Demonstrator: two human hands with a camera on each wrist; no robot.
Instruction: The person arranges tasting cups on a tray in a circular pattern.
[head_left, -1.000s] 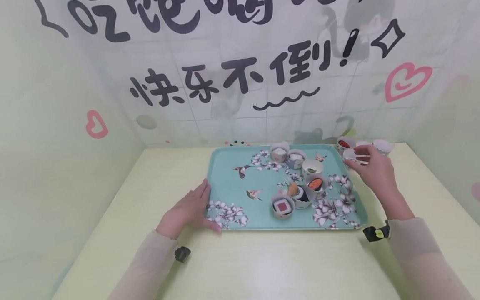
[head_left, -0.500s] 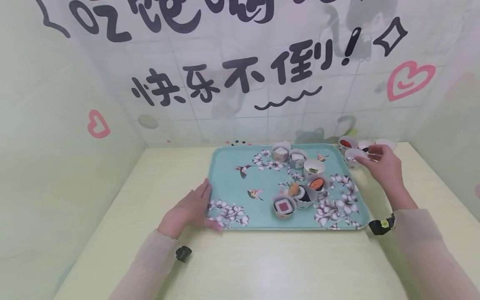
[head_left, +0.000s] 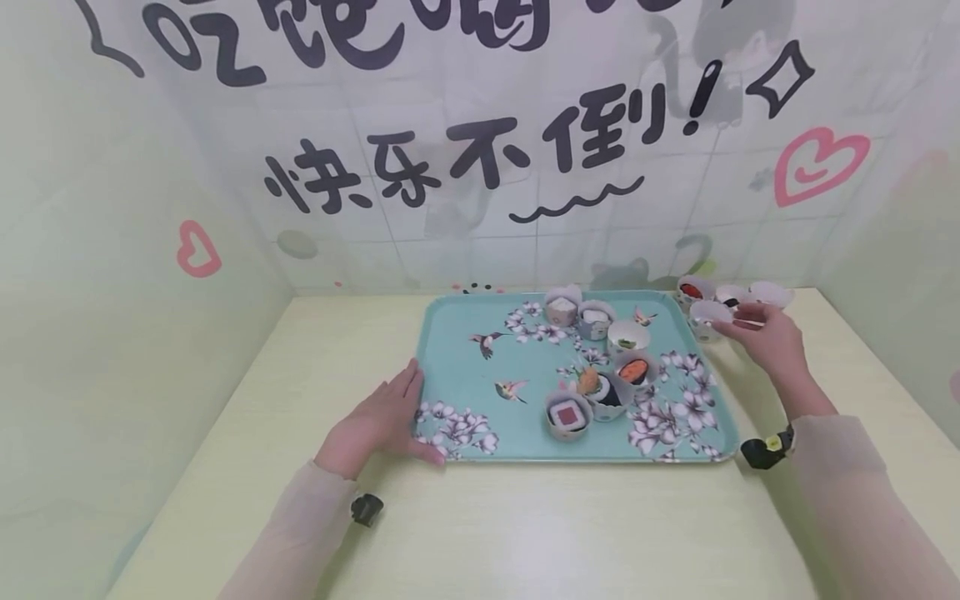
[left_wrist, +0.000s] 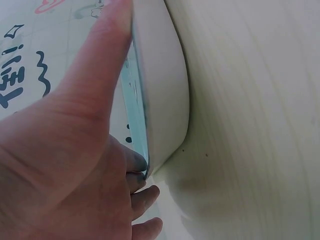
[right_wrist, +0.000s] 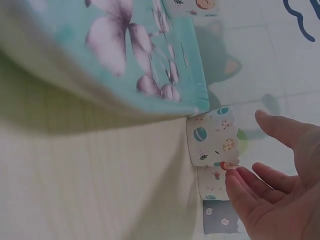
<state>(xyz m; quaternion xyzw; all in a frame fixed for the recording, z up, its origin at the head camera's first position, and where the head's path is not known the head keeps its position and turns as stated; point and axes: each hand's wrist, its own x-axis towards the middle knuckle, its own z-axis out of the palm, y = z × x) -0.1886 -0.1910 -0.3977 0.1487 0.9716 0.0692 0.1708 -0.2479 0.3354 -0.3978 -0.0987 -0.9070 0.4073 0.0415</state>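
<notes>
My left hand (head_left: 378, 417) rests at the near left corner of a turquoise tray (head_left: 457, 350) with a flower and bird print. Its thumb (left_wrist: 100, 65) lies straight along the front rim, while the fingers touch the left side. Beyond the tray's far right corner, my right hand (head_left: 772, 337) is beside a white paper cup (head_left: 708, 321) on the table. In the right wrist view, thumb and fingers of the right hand (right_wrist: 280, 175) are spread apart, with nothing between them. The nearest printed cup (right_wrist: 212, 137) stands upright by the tray corner, overlapped by the fingertips.
Several paper cups stand on the tray, among them one with a square sushi piece (head_left: 567, 414) and one with orange-topped sushi (head_left: 633, 371). Behind the right hand are more cups, one with a red-topped piece (head_left: 690, 289). A printed wall (head_left: 465, 250) closes off the back.
The right hand has drawn off to the right from over the white paper cup, and the cups behind it show more. The left hand stays at the tray.
</notes>
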